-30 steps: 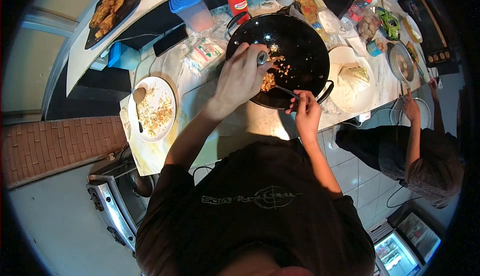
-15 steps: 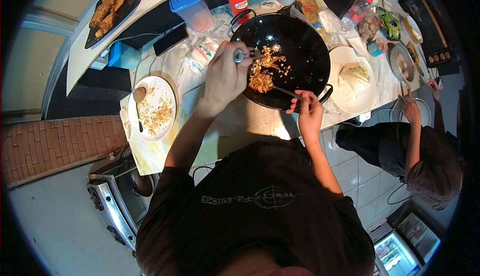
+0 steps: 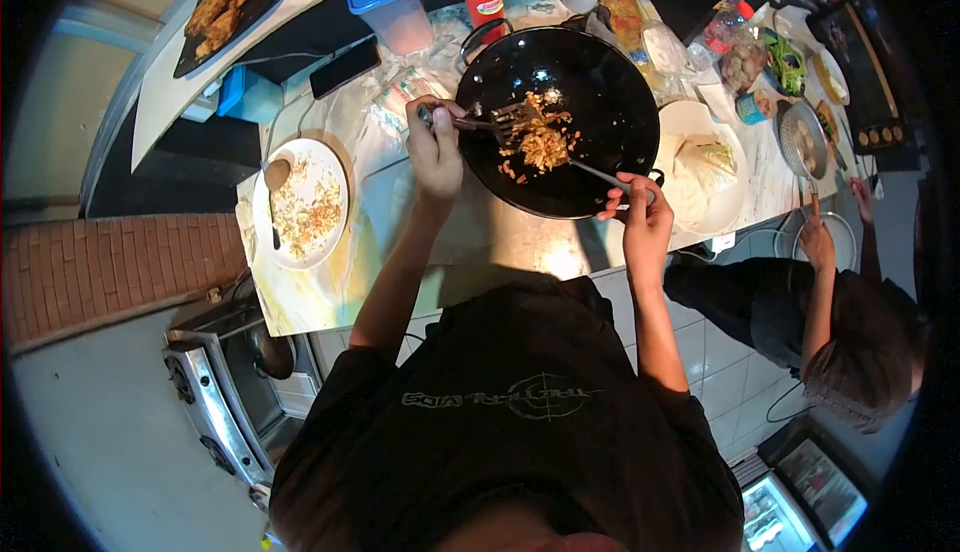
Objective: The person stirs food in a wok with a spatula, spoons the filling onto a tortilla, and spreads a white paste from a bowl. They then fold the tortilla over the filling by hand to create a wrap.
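A black wok [image 3: 612, 92] stands at the counter's edge, with a reddish-brown chopped food mixture [image 3: 543, 147] heaped left of its middle. My left hand [image 3: 437, 157], at the wok's left rim, is closed round the handle of a fork [image 3: 477, 125]. The fork lies nearly level, its tines touching the upper left of the heap. With its fingers pinched, my right hand [image 3: 645, 217] grips a spoon [image 3: 592, 169] over the wok's lower right rim. The food hides the spoon's bowl.
Left of the wok is a white plate [image 3: 337, 166] with chopped bits and a wooden spoon [image 3: 278, 173]. A plate with wraps [image 3: 700, 167] stands right. Behind are a red squeeze bottle [image 3: 483, 0] and blue-lidded container [image 3: 388, 14]. A co-worker [image 3: 845, 322] holds a pan at right.
My left hand has moved left, and the fork has tipped from steep to nearly level. My right hand and spoon have shifted right. The heap has moved up and right in the wok.
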### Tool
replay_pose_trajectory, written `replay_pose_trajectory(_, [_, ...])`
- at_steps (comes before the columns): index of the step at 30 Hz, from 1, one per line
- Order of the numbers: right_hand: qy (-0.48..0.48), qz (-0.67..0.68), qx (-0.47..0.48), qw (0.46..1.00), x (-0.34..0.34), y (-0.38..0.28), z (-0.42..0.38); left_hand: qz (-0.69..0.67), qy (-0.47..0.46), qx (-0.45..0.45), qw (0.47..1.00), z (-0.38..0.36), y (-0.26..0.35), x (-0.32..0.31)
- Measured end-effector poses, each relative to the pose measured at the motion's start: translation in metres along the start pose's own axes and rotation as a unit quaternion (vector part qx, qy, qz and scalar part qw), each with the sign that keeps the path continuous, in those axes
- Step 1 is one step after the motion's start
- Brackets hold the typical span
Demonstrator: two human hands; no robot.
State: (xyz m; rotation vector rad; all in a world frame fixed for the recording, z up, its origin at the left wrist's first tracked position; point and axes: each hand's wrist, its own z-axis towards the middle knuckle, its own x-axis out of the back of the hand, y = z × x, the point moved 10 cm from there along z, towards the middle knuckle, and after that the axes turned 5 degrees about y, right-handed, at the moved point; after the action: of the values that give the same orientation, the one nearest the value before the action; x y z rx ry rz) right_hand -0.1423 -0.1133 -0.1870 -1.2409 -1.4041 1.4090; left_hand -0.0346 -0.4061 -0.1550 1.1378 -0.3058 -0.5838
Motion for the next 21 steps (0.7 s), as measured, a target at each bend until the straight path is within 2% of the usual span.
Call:
replay_pose_trajectory(6, [-0.032, -0.038, -0.004, 0.999, 0.006, 0.010, -0.018, -0.010, 0.035, 0.017, 0.999, -0.010, -0.013, 0.010])
replay_pose_trajectory(8, [-0.043, -0.037, -0.009, 0.998, 0.008, 0.021, -0.026, -0.010, 0.029, 0.054, 0.998, -0.015, -0.014, 0.016])
replay_pose_trajectory(10, [-0.051, -0.036, -0.005, 0.998, 0.009, 0.027, -0.033, 0.110, 0.040, 0.038, 0.992, -0.018, -0.019, 0.025])
replay_pose_trajectory(13, [-0.057, -0.035, 0.006, 0.998, 0.010, 0.028, -0.034, 0.200, 0.049, 0.044, 0.978, -0.027, -0.020, 0.038])
replay_pose_trajectory(17, [-0.051, -0.031, 0.005, 0.998, 0.014, 0.025, -0.037, 0.218, 0.073, 0.044, 0.972, -0.038, -0.028, 0.051])
replay_pose_trajectory(19, [-0.052, -0.016, -0.014, 0.998, 0.016, 0.026, -0.037, 0.179, 0.077, 0.150, 0.969, -0.045, -0.051, 0.061])
replay_pose_trajectory(21, [-0.053, 0.005, -0.032, 0.998, 0.018, 0.030, -0.034, 0.184, 0.076, 0.180, 0.963, -0.051, -0.057, 0.067])
